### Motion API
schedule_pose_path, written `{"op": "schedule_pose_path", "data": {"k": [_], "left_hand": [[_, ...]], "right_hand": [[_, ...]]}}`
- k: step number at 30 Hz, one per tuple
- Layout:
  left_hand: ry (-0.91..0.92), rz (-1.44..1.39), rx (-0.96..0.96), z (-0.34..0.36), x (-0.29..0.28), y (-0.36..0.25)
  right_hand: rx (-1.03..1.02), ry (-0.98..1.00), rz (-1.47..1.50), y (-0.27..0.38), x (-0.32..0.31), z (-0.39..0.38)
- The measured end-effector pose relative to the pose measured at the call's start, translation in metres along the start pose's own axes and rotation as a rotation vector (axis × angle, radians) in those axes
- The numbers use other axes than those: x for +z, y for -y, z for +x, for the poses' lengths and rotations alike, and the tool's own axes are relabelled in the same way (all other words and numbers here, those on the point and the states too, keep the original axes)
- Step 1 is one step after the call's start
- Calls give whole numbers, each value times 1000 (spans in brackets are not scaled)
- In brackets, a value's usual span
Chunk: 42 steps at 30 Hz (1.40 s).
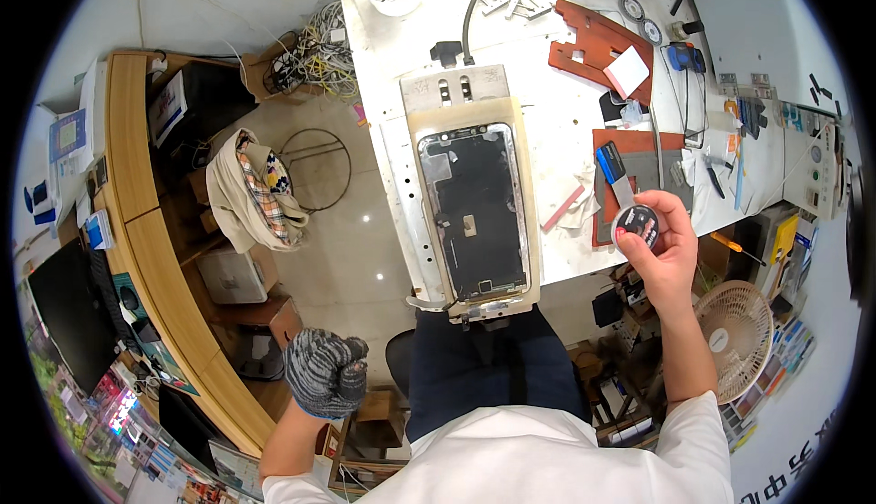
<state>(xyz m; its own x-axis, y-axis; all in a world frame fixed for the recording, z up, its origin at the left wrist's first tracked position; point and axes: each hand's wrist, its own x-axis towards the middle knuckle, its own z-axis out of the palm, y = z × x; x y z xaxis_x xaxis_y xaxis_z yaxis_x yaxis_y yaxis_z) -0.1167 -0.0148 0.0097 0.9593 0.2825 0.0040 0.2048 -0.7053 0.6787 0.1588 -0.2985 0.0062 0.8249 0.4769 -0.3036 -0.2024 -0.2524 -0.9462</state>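
My left hand (327,374), in a grey-black knitted glove, is closed in a fist off the bench's left side. Whatever it might hold is hidden. My right hand (664,253) pinches a small round disc, like a spool or flat tin, with a black label (637,225), beyond the bench's front right corner. Between the hands, a phone screen panel (474,217), dark back up, lies in a beige frame on a metal plate fixture (454,90). Neither hand touches the panel. A blue-handled scraper (610,164) lies just behind the disc.
A black cable (471,11) runs from the fixture's far end. Brown-red mats (671,144) and a pink strip (563,208) lie at right on the white bench. A fan (733,340) stands lower right. At left are wooden shelving (173,267) and a stool draped with cloth (239,196).
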Motion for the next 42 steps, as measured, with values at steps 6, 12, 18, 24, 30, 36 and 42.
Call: {"op": "schedule_pose_path", "data": {"k": [6, 12, 18, 24, 30, 36, 42], "left_hand": [[-108, -145, -228, -53, 17, -11], [-163, -221, -349, -91, 27, -27], [-238, -248, -480, -132, 44, -40], [-221, -318, -571, -142, 53, -59], [-366, -254, -708, -138, 53, -40], [-370, 6, -405, -116, 26, 19], [-352, 60, -318, -87, 9, 45]], "right_hand": [[9, 67, 12, 5, 22, 16], [0, 160, 43, 15, 41, 22], [-64, 213, 21, 12, 58, 24], [-172, 200, 15, 7, 68, 19], [-68, 188, 35, 7, 68, 12], [-13, 183, 73, 8, 56, 4], [-34, 181, 88, 4, 42, -12]]}}
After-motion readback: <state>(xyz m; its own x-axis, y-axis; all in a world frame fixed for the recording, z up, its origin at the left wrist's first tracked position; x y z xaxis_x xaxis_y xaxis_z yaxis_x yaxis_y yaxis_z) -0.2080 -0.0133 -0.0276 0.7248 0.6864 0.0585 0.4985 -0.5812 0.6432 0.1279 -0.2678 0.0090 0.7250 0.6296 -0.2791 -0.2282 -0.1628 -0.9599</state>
